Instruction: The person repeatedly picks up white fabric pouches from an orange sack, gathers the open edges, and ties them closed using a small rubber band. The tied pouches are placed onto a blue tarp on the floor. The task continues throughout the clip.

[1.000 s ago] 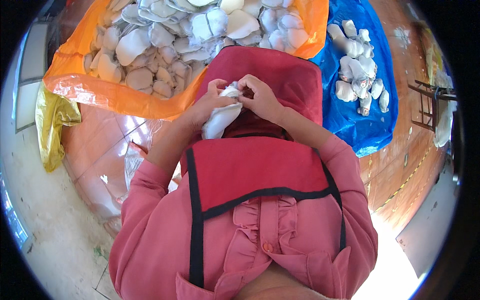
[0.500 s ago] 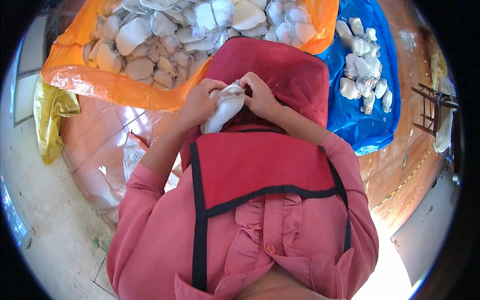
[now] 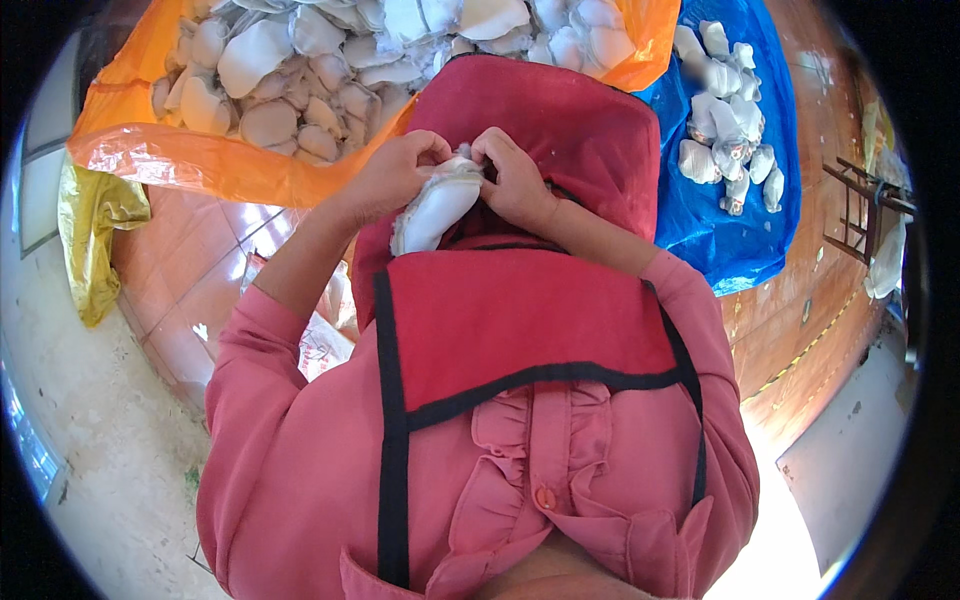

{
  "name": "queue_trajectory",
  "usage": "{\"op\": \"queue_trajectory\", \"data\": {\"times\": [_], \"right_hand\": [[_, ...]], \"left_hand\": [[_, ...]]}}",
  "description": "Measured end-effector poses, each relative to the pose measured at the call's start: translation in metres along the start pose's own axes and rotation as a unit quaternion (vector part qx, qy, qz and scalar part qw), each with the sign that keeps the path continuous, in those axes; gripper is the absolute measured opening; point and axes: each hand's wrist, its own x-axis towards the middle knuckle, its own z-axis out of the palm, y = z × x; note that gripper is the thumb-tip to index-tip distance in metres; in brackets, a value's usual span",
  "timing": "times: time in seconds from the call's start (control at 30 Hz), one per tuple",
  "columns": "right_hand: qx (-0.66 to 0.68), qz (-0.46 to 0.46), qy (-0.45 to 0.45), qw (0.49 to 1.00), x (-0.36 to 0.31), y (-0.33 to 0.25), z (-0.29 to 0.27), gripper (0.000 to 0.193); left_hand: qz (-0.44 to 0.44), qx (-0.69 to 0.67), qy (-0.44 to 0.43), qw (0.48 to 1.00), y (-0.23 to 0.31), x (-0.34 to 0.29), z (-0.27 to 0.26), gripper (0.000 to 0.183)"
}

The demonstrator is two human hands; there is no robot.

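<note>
A white, smooth, rounded soft pad (image 3: 442, 212) with a ruffled, fuzzy rim lies tilted over my lap, between both hands. My left hand (image 3: 392, 180) is closed on its upper left edge, thumb and fingers bent together. At its upper right end my right hand (image 3: 515, 182) pinches the rim, fingertips close to those of the left. What exactly the fingertips grip at the top is partly hidden. Under the hands spreads a dark red apron cloth (image 3: 560, 115) over my knees.
Ahead lies an orange plastic sheet or bag (image 3: 230, 180) heaped with similar white pads (image 3: 255, 60). To the right, a blue plastic sheet (image 3: 725, 250) carries several white bundles (image 3: 735, 125). A yellow bag (image 3: 92, 240) rests at the left; a dark rack (image 3: 855, 215) stands far right.
The whole view has shifted a little. My left hand's fingers have moved up along the pad's rim toward the right hand's; both hands still hold the pad.
</note>
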Motion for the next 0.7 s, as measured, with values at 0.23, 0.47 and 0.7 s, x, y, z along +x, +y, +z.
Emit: {"op": "queue_trajectory", "data": {"times": [0.23,0.47,0.7], "right_hand": [[-0.004,0.005,0.027,1.0,-0.003,0.005,0.005,0.027],[0.065,0.016,-0.057,0.996,-0.003,0.009,-0.007,0.024],[0.147,0.038,-0.176,0.973,0.003,0.005,-0.024,0.033]], "left_hand": [[0.024,0.09,0.018,0.995,-0.008,0.007,0.005,0.021],[0.078,0.136,0.102,0.982,-0.008,-0.007,0.028,0.024],[0.132,0.16,0.163,0.964,-0.019,-0.012,0.039,0.026]]}}
